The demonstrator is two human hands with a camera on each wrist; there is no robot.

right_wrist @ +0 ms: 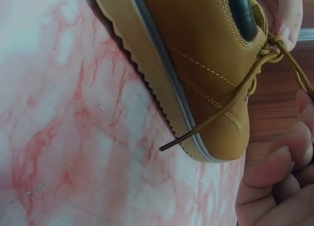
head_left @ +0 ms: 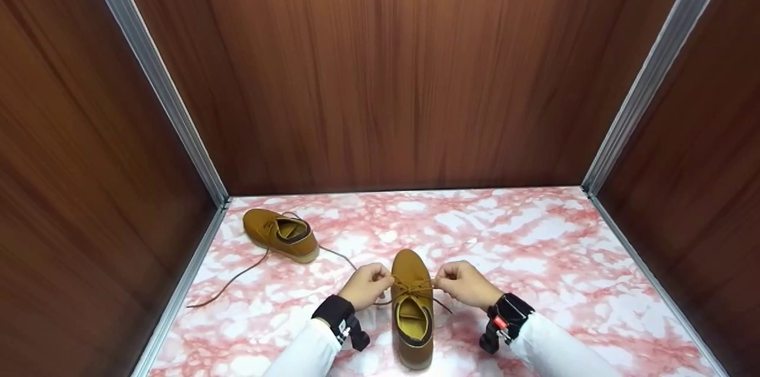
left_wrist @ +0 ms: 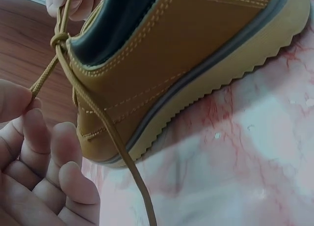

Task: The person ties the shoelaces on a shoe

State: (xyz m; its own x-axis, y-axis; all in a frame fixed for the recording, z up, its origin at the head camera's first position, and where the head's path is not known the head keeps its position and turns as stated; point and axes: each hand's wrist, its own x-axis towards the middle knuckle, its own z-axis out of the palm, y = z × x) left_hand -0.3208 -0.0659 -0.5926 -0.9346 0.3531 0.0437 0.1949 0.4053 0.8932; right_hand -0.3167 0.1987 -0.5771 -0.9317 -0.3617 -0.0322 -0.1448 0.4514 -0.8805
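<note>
A tan lace-up shoe (head_left: 408, 265) stands upright between my hands, toe pointing away from me. Its brown shoelace is tied in a knot (left_wrist: 60, 39) at the throat, with a loop drawn out to each side. My left hand (head_left: 365, 287) pinches the left loop (left_wrist: 45, 76) between thumb and forefinger. On the other side, my right hand (head_left: 466, 283) pinches the right loop (right_wrist: 293, 64). A loose lace end (left_wrist: 115, 135) hangs down the shoe's left side. Another lace end (right_wrist: 208, 120), dark at its tip, hangs down the right side.
A matching shoe (head_left: 259, 227) lies back left, its long untied lace (head_left: 234, 278) trailing over the pink-and-white marbled surface (head_left: 534, 246). Wood-grain panels (head_left: 404, 68) enclose the back and both sides, with metal strips (head_left: 160, 80) along the corners.
</note>
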